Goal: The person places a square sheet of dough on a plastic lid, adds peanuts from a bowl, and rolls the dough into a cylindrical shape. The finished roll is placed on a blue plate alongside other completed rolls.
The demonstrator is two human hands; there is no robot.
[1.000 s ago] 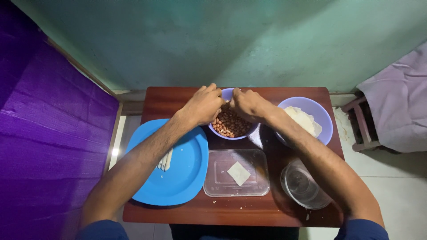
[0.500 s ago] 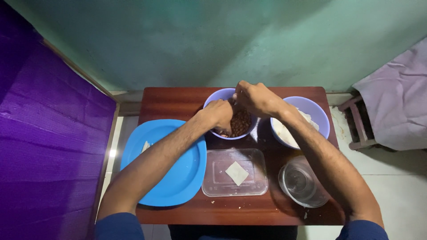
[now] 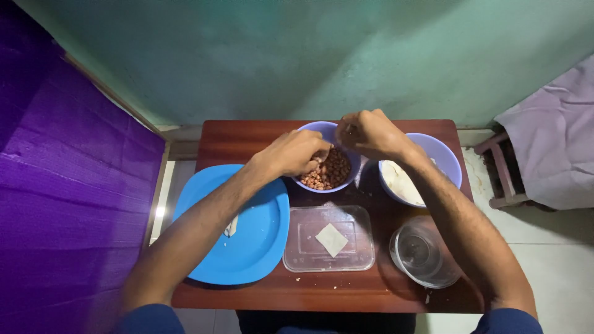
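**Two hands over a bowl of peanuts**

The left hand has its fingertips drawn together and dipped at the near-left rim of the round lilac plastic bowl; whether they pinch a nut cannot be told. The right hand hovers over the bowl's far-right rim with its fingers curled loosely inward, something small possibly between thumb and forefinger (too small to be sure). The bowl sits at the far middle of the table and holds a heap of reddish-brown skinned peanuts, small, oval and matt.

There are two lilac bowls: the second lilac plastic bowl, just right of the first, holds a pale, soft-looking white mass. One smooth, glossy, round bright-blue plastic plate lies at the near left with a few pale strips on it, partly under the left forearm. One clear rectangular plastic tray with rounded corners lies near the middle, holding a single flat white square piece. One clear round container stands at the near right.

All rest on one small rectangular dark-red wooden table, polished, against a green wall.
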